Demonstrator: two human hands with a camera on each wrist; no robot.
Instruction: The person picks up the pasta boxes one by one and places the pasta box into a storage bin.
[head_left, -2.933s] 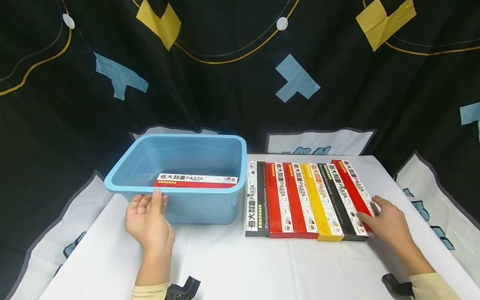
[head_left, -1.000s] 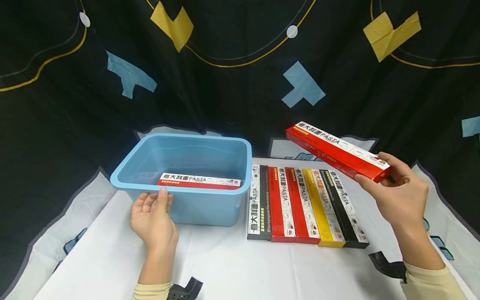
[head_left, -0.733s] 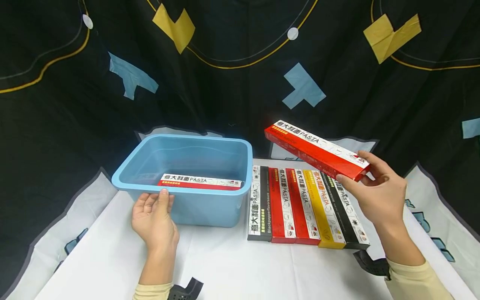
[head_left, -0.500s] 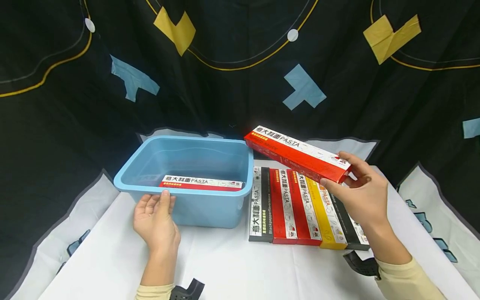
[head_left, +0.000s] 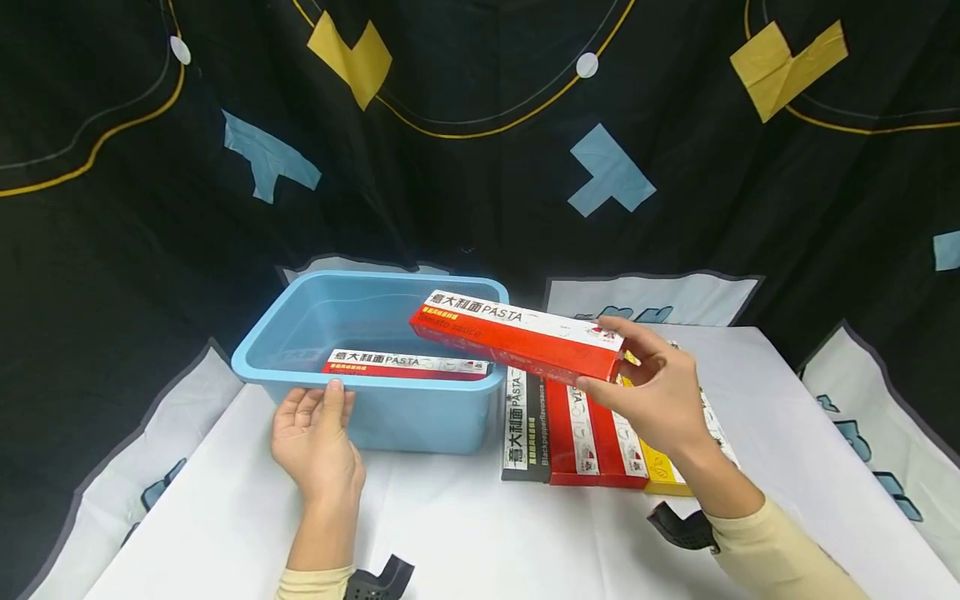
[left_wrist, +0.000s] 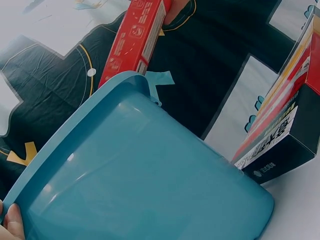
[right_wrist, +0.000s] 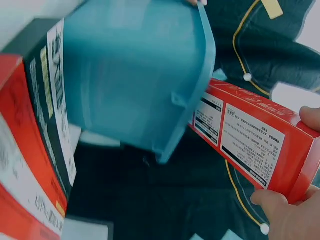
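My right hand [head_left: 660, 387] grips the right end of a red and white pasta box [head_left: 517, 333], thumb on the near side and fingers round the far side. The box is raised; its left end overlaps the right rim of a blue plastic tub [head_left: 420, 417] in the head view. With thumb and fingers my left hand [head_left: 318, 446] holds the tub's near rim. Inside the tub a red and white pasta box [head_left: 408, 363] shows above that rim, its lower part hidden. The right wrist view shows the printed underside of the held pasta box [right_wrist: 245, 140].
Right of the tub, a row of pasta boxes lies on the white table [head_left: 465, 533]: a black one [head_left: 527, 433], two red ones [head_left: 573, 450], a yellow one [head_left: 663, 475], and another mostly hidden behind my right hand. A black patterned cloth [head_left: 480, 183] hangs behind.
My right hand has lifted the red pasta box from the right end of the row and carried it left to the tub's right rim. My left hand has stayed at the near rim.
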